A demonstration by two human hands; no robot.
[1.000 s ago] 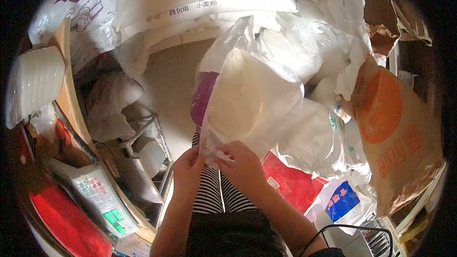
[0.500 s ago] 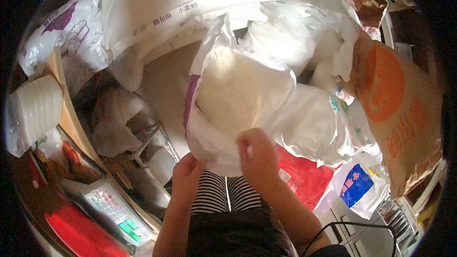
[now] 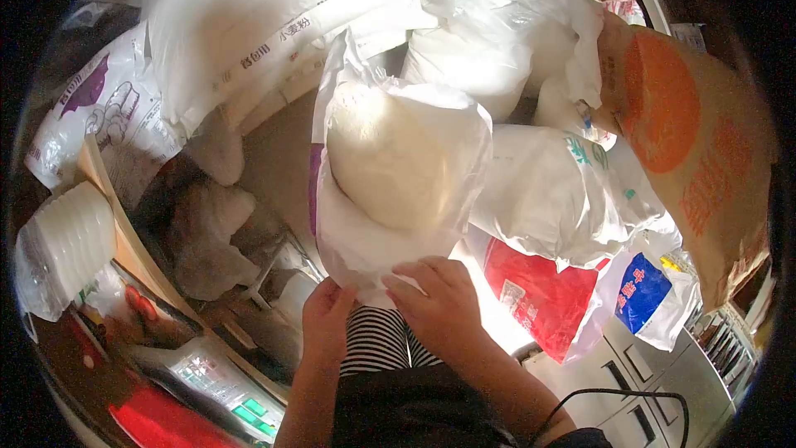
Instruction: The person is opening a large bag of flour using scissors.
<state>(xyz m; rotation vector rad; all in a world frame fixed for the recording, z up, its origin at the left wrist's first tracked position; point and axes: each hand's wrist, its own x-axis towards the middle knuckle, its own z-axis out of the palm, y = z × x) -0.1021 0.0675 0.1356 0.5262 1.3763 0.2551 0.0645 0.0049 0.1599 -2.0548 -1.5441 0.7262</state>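
A white open-topped flour bag (image 3: 394, 245) stands in front of me, its mouth facing up toward the camera. Pale flour (image 3: 390, 158) fills the inside, and a purple patch shows along the bag's left edge. My left hand (image 3: 327, 319) pinches the near rim at its left corner. Close beside it on the right, my right hand (image 3: 439, 307) has its fingers curled on the same rim, with the fingertips partly hidden.
Stacked white flour sacks (image 3: 249, 25) lie behind the bag. To the right are a tied white sack (image 3: 547, 191), a red packet (image 3: 539, 294) and a brown paper sack (image 3: 688, 141). Plastic containers (image 3: 70, 236) sit on a wooden shelf at left. A black cable (image 3: 630, 392) loops at lower right.
My right hand has come down and left onto the bag's near rim, closer to my left hand. The left keeps its pinch. The camera view has shifted slightly.
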